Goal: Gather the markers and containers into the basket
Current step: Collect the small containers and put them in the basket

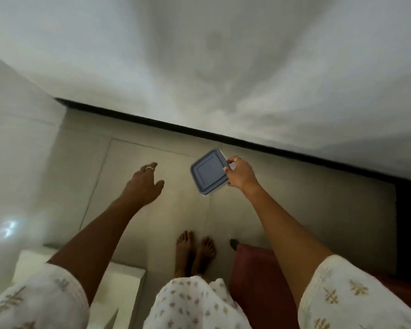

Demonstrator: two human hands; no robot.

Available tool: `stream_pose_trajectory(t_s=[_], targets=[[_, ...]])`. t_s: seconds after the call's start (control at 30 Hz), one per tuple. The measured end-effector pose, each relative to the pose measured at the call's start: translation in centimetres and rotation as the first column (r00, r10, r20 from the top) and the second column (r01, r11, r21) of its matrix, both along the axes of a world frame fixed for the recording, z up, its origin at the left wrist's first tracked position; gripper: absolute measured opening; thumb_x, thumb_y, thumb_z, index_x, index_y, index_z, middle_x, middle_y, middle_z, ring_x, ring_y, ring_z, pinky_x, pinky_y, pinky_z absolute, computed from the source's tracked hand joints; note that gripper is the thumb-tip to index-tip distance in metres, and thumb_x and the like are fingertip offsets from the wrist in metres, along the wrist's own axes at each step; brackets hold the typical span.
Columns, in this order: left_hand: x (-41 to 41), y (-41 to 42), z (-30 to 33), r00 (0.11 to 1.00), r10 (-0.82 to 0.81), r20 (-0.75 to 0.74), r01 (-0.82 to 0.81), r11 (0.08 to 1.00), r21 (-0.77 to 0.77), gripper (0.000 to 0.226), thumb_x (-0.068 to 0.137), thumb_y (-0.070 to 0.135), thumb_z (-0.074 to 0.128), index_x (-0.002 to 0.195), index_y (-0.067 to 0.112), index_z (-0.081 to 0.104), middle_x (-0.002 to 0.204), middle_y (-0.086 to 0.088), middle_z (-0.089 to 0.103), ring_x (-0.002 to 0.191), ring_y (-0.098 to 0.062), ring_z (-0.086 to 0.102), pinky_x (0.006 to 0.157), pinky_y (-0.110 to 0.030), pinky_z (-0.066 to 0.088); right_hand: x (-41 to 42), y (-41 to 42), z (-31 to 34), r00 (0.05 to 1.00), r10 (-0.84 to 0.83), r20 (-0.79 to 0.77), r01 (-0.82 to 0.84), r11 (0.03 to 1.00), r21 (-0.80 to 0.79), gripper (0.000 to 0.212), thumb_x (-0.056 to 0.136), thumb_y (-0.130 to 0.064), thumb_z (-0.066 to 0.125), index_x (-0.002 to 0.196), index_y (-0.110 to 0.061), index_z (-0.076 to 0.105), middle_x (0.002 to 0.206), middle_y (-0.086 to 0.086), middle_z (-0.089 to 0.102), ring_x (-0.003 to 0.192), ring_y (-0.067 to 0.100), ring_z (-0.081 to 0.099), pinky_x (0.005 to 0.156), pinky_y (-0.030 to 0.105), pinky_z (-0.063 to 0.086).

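Bare feet (195, 250) planted on the tiled floor (294, 210), a red cushion (259, 276) at the right and a white block (119, 286) at the left. Up from there, the left hand (144, 186) reaches out empty, fingers loosely spread. The right hand (241, 174) pinches a blue-lidded container (209, 172) by its edge, tilted in the air above the floor, just short of the black skirting. No basket, no markers in view, so by my read it's one container in hand, delivery not yet made, and the rest impossible to tally
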State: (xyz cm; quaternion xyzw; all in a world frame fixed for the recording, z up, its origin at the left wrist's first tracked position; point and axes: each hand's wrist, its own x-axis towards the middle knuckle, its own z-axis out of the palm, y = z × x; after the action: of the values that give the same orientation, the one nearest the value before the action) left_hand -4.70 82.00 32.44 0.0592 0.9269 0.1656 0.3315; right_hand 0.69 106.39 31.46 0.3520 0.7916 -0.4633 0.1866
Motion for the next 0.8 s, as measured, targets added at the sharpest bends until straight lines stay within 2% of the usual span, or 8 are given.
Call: stream_pose_trajectory(t_s=[0.13, 0.2, 0.3, 0.47, 0.57, 0.7, 0.8], targets=[[1.8, -5.8, 9.6, 0.961, 0.268, -0.060, -0.266, 0.963, 0.038, 0.063, 0.092, 0.023, 0.055, 0.146, 0.006, 0.028, 0.152, -0.014, 0.031, 0.139, -0.030, 0.033, 0.115, -0.043, 0.029, -0.5, -5.7, 9.8, 0.995, 0.096, -0.018, -0.098, 0.991, -0.094, 0.036, 0.092, -0.011, 0.057, 0.128, -0.007, 0.051, 0.125, 0.019, 0.055, 0.107, 0.032, 0.061, 0.084, 0.043, 0.057], [2.9, -8.8, 12.3, 0.922, 0.381, -0.072, -0.379, 0.925, 0.039, 0.063, 0.092, 0.023, 0.055, 0.146, 0.006, 0.028, 0.152, -0.014, 0.031, 0.139, -0.030, 0.034, 0.114, -0.043, 0.029, -1.2, -8.8, 12.9, 0.987, 0.153, -0.050, -0.159, 0.979, -0.129, 0.040, 0.093, -0.011, 0.056, 0.132, -0.008, 0.049, 0.126, 0.020, 0.054, 0.108, 0.032, 0.061, 0.081, 0.040, 0.058], [5.3, -13.9, 15.5, 0.857, 0.508, -0.088, -0.506, 0.862, 0.038, 0.064, 0.092, 0.024, 0.054, 0.147, 0.007, 0.026, 0.153, -0.013, 0.029, 0.140, -0.030, 0.032, 0.114, -0.044, 0.029, -2.4, -14.0, 16.1, 0.944, 0.308, -0.118, -0.323, 0.935, -0.149, 0.042, 0.093, -0.011, 0.055, 0.134, -0.007, 0.047, 0.127, 0.022, 0.053, 0.110, 0.033, 0.060, 0.083, 0.044, 0.057], [11.2, -21.0, 17.6, 0.727, 0.677, -0.115, -0.677, 0.735, 0.041, 0.063, 0.092, 0.023, 0.055, 0.146, 0.008, 0.027, 0.153, -0.013, 0.029, 0.138, -0.033, 0.034, 0.113, -0.045, 0.030, -2.5, -21.9, 18.4, 0.867, 0.467, -0.175, -0.495, 0.849, -0.185, 0.043, 0.092, -0.009, 0.056, 0.135, -0.009, 0.048, 0.110, 0.012, 0.054, 0.100, 0.030, 0.063, 0.084, 0.047, 0.057], [16.3, -24.7, 17.6, 0.666, 0.739, -0.101, -0.741, 0.671, 0.022, 0.064, 0.092, 0.025, 0.054, 0.147, 0.010, 0.025, 0.154, -0.011, 0.027, 0.139, -0.032, 0.032, 0.113, -0.046, 0.031, -0.6, -25.8, 18.7, 0.832, 0.529, -0.167, -0.555, 0.799, -0.230, 0.043, 0.093, -0.008, 0.055, 0.135, -0.011, 0.047, 0.095, 0.003, 0.049, 0.103, 0.032, 0.062, 0.085, 0.047, 0.056], [25.5, -30.6, 17.2, 0.606, 0.786, -0.119, -0.793, 0.609, -0.020, 0.066, 0.092, 0.028, 0.054, 0.148, 0.009, 0.023, 0.155, -0.009, 0.027, 0.141, -0.028, 0.029, 0.113, -0.044, 0.029, 3.9, -31.1, 18.4, 0.748, 0.642, -0.168, -0.663, 0.725, -0.186, 0.041, 0.093, -0.007, 0.055, 0.133, -0.014, 0.049, 0.105, 0.008, 0.047, 0.105, 0.032, 0.061, 0.081, 0.044, 0.057], [34.0, -34.6, 18.4, 0.482, 0.865, -0.140, -0.874, 0.487, -0.004, 0.066, 0.092, 0.027, 0.055, 0.147, 0.008, 0.024, 0.154, -0.011, 0.029, 0.141, -0.029, 0.030, 0.114, -0.042, 0.029, 8.8, -36.1, 18.6, 0.694, 0.697, -0.179, -0.720, 0.673, -0.171, 0.041, 0.092, -0.006, 0.055, 0.132, -0.013, 0.049, 0.108, 0.010, 0.048, 0.100, 0.029, 0.061, 0.077, 0.039, 0.057]])
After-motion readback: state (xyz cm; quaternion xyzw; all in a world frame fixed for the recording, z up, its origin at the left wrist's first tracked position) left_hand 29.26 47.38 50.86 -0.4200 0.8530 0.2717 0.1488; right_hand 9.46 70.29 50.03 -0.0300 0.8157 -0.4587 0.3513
